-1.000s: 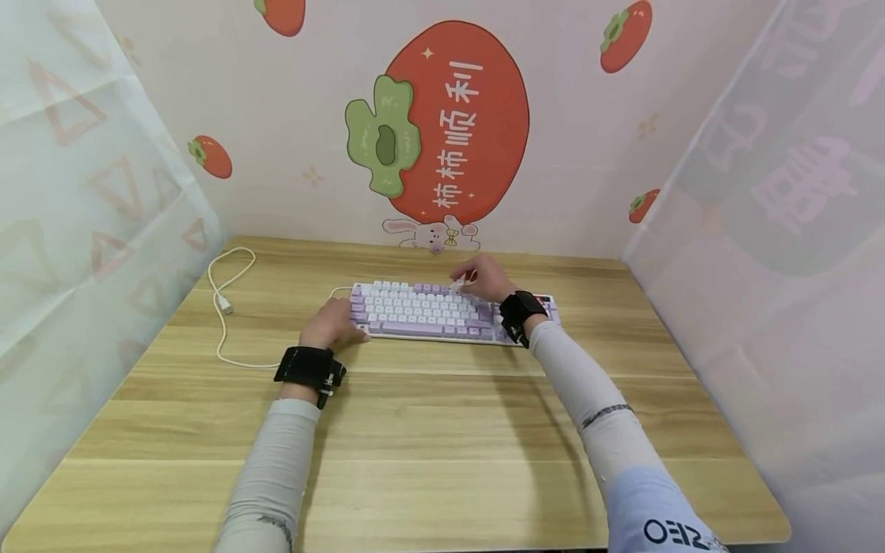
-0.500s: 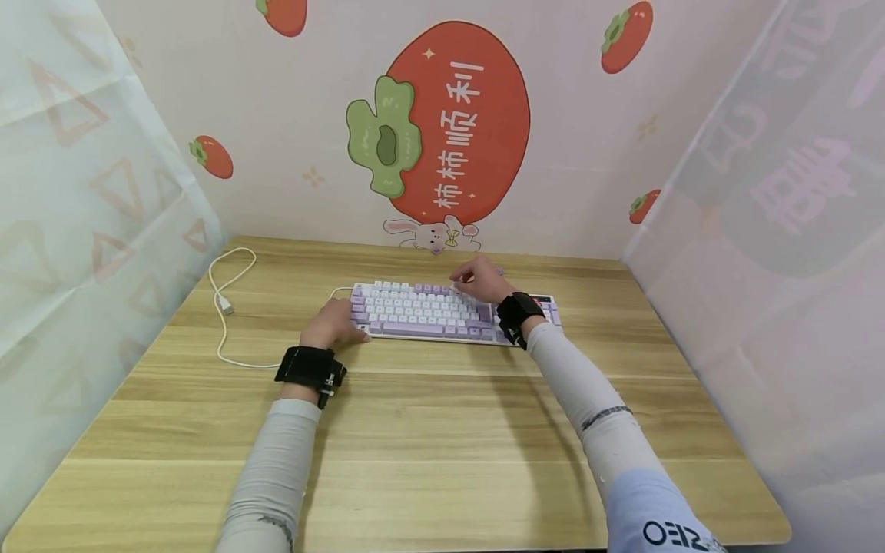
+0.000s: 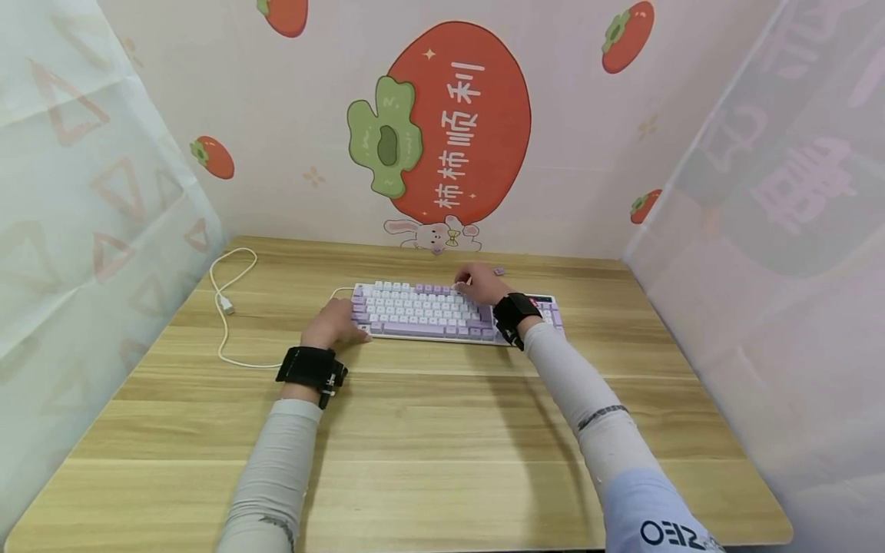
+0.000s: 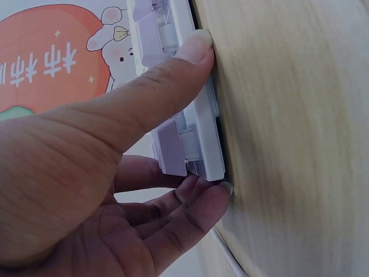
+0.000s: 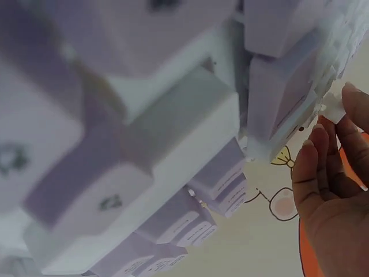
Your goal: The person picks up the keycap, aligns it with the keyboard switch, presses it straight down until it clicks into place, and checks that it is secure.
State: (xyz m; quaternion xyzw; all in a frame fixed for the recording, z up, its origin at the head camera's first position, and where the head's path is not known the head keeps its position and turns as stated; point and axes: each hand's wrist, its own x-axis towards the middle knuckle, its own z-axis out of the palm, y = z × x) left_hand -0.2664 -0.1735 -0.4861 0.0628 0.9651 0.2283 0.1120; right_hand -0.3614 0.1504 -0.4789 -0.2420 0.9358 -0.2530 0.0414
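A white and lilac keyboard (image 3: 422,313) lies near the far side of the table. My left hand (image 3: 330,324) grips its left end; in the left wrist view the thumb lies along the front edge and the fingers reach around the side of the white case (image 4: 209,130). Over the right part of the top key row is my right hand (image 3: 482,284). Between its thumb and fingertips it pinches a small white keycap (image 5: 333,108), close to the keys; whether it touches them I cannot tell. One lilac keycap (image 3: 499,271) lies on the table just behind that hand.
The keyboard's white cable (image 3: 242,364) curves across the left of the wooden table (image 3: 415,445), with its USB plug (image 3: 224,305) inside the loop. A printed backdrop (image 3: 567,153) stands behind the table, and pale sheets hang at both sides.
My right hand has shifted slightly to the right along the top row, and the lilac keycap behind it has come into view. The left hand and keyboard have stayed in place.
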